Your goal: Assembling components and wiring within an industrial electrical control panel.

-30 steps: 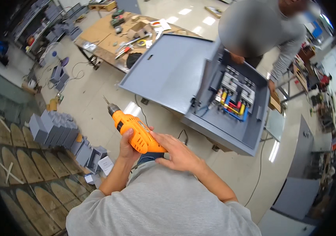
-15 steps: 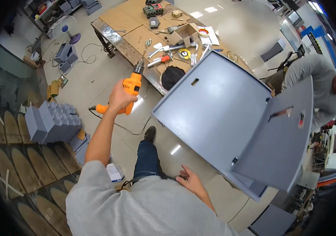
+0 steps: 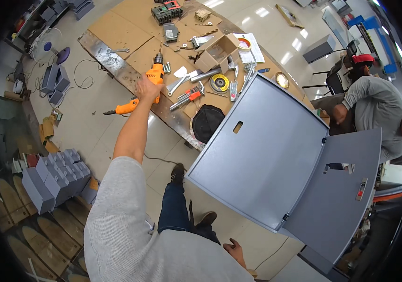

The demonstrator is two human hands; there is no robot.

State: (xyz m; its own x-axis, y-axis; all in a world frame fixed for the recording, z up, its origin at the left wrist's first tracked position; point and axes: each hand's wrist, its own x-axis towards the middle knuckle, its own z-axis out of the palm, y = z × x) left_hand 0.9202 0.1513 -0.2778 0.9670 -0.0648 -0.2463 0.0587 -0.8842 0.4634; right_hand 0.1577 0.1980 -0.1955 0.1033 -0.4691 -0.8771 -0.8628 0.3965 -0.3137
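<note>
My left hand (image 3: 148,88) is wrapped round the body of an orange power drill (image 3: 155,74) at the near edge of the worktable (image 3: 98,52). The drill's chuck and bit point away over the cardboard-covered top; its handle and cord end stick out to the left past the edge. Whether the drill touches the table I cannot tell. My right hand (image 3: 235,251) hangs low beside my legs, fingers loosely bent and apart, with nothing visible in it. To the right stands a grey metal cabinet (image 3: 262,150) with its hinged door (image 3: 337,188) swung out.
On the table lie a wrench (image 3: 118,50), red-handled tool (image 3: 192,96), cutting disc (image 3: 219,83), open carton (image 3: 216,54), black cloth-like item (image 3: 207,123) and circuit breakers (image 3: 167,13). A crouching co-worker (image 3: 374,103) is behind the cabinet door. Grey boxes (image 3: 55,178) are stacked at left.
My left hand has carried the drill forward to the table edge. My right hand has dropped lower and further back. The view has shifted, and the co-worker's hand and head have come into sight.
</note>
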